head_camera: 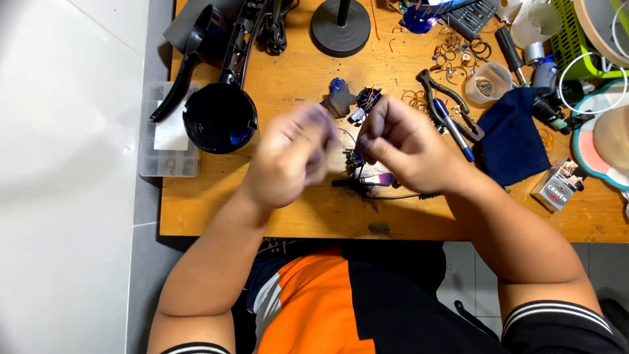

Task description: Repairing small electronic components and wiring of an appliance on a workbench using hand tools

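Two hands work close together over a cluttered wooden table.

The wooden table (pixel 275 216) stands against a white wall on the left, grey floor tiles showing below its edge. The left hand (pixel 291 154) is blurred; whether it grips anything cannot be told. The right hand (pixel 400 141) is curled, fingers pinched together on a small part too tiny to make out, just above a little wired piece (pixel 354 159) on the table between the hands. Pliers (pixel 445 105) and a dark blue cloth (pixel 511 134) lie right; a black round housing (pixel 219 118) sits left, a lamp base (pixel 341 27) behind.
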